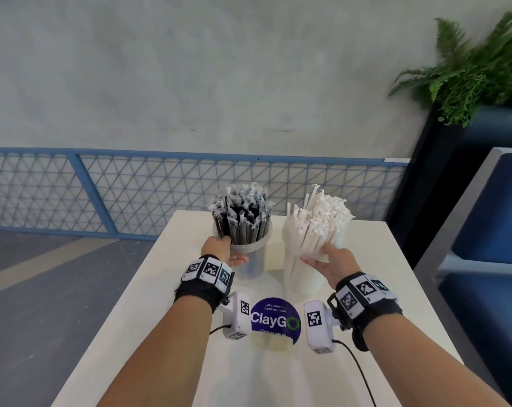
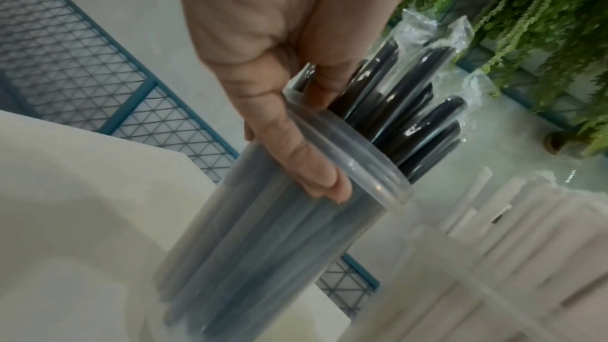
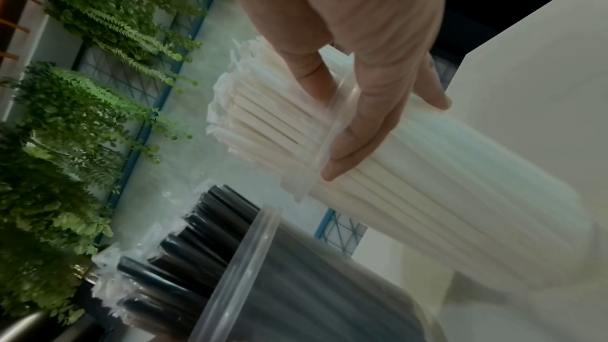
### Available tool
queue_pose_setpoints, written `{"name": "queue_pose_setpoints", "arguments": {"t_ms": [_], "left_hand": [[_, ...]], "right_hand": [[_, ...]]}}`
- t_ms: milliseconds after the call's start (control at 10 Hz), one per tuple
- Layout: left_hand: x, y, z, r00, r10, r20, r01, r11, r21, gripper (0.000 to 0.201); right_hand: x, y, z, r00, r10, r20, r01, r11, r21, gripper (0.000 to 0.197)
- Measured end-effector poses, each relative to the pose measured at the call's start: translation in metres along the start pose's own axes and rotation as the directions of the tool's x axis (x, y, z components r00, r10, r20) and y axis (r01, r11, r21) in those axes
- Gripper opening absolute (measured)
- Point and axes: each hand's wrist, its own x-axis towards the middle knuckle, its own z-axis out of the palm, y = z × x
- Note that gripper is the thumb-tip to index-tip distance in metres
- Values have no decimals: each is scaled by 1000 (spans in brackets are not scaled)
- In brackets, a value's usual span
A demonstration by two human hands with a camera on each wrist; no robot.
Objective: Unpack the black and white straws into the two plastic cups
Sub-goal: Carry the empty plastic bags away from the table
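Two clear cups (image 1: 250, 257) brim with wrapped black and white straws (image 1: 316, 230), each hand (image 1: 219, 249) gripping one.

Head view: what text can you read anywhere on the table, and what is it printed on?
"ClayGo": large white letters on the round blue sticker on the table.
"Let's keep our pantries clean": small line above it.
Line below "ClayGo": partly hidden and blurred, unreadable.
Wrist tags: black-and-white code patterns, no words.

Black straws (image 1: 242, 223) stood in clear wrappers; white straws (image 1: 316, 227) were paper-white. The table (image 1: 380, 259) was cream, its round sticker (image 1: 275, 320) blue, the fence (image 1: 102, 186) blue lattice.
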Motion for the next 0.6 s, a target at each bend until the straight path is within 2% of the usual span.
{"name": "queue_pose_setpoints", "arguments": {"t_ms": [200,300,400,600], "left_hand": [[25,-16,0,998,-68,6,68,997,41,37],[32,-22,0,997,-82,14,80,994,67,40],[29,-23,-2,996,-78,31,75,995,72,40],[2,-24,-6,995,-77,58,69,989,128,47]], "right_hand": [[28,11,16,999,39,0,-39,998,-39,16],[37,17,16,1000,14,11,-13,999,-33,21],[34,19,11,999,-18,49,19,1000,-10,35],[3,17,-5,997,5,81,7,988,-154,31]]}}
